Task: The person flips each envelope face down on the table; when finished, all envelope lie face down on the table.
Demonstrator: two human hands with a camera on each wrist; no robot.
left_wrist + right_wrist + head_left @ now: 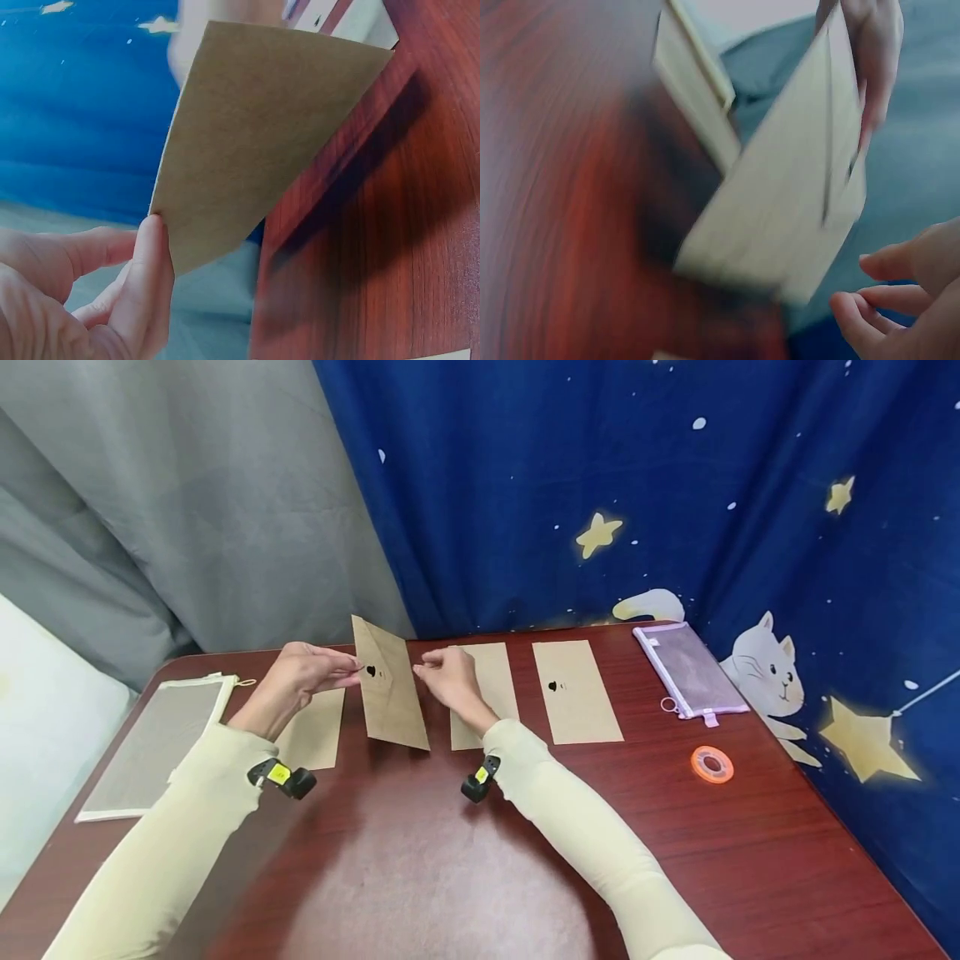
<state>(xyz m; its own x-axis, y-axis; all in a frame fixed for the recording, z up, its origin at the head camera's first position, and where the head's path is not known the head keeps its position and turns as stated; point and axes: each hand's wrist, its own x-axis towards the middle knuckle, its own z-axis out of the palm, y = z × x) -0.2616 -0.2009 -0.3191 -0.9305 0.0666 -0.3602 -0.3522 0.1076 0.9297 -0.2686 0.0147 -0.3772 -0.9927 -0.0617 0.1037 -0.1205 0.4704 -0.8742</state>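
Note:
My left hand (300,681) pinches a brown kraft paper envelope (393,702) by its left edge and holds it upright above the table. Its flap side, with a small black print, faces the head camera; the left wrist view shows its plain back (255,135). Just beyond the envelope's right edge is my right hand (450,677). In the right wrist view its thumb and fingers (889,262) are loosely bent and apart, with nothing between them. Another envelope (318,735) lies partly under my left hand, and a third (495,681) is behind my right wrist.
Further right lies one more printed envelope (577,693). A white-edged mesh pouch (161,743) is at the left of the reddish wooden table (420,860). At the right are a purple mesh zip pouch (693,668) and an orange ring-shaped roll (699,763). Curtains (510,510) hang along the back edge.

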